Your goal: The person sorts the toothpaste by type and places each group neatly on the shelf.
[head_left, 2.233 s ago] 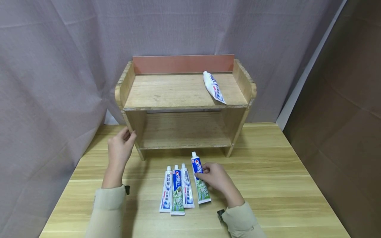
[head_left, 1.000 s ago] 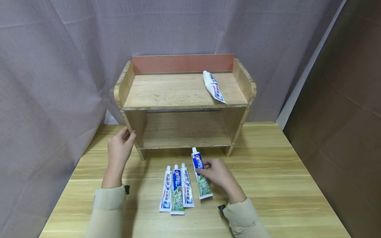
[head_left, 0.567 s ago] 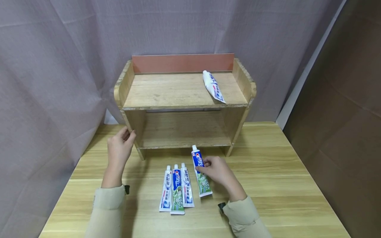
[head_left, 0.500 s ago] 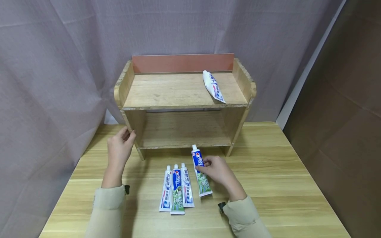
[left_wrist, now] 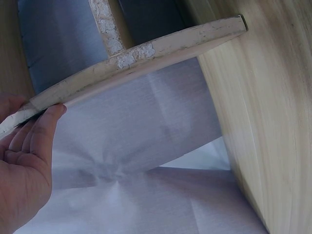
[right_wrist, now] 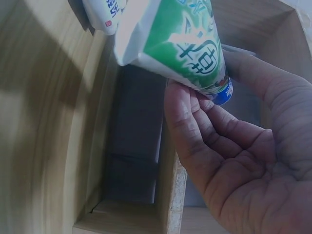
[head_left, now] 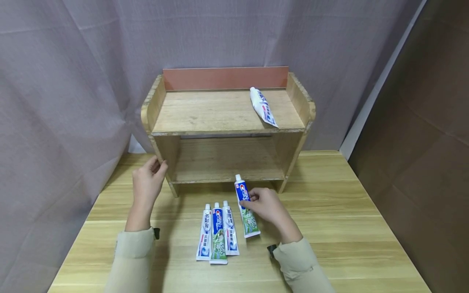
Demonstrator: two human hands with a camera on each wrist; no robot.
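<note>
My right hand (head_left: 267,205) pinches a blue and green toothpaste tube (head_left: 249,221) between thumb and fingers, its white cap pointing toward the shelf. In the right wrist view the tube's green lower part (right_wrist: 185,44) shows close up. My left hand (head_left: 147,179) grips the left side panel of a two-tier wooden shelf (head_left: 227,131); in the left wrist view the thumb and fingers lie on either side of that panel (left_wrist: 122,63). Three more tubes lie side by side on the table: a white one (head_left: 204,236), a blue and green one (head_left: 218,240) and another white one (head_left: 230,234).
A white toothpaste tube (head_left: 264,106) lies slanted on the shelf's upper board, toward the right. A reddish strip (head_left: 225,79) backs that board. Grey cloth (head_left: 220,32) hangs behind the wooden table (head_left: 351,228), and a brown panel (head_left: 421,122) stands at the right.
The right hand has carried its toothpaste tube up and away from the other tubes, toward the shelf's lower board. The left hand keeps its hold on the side panel.
</note>
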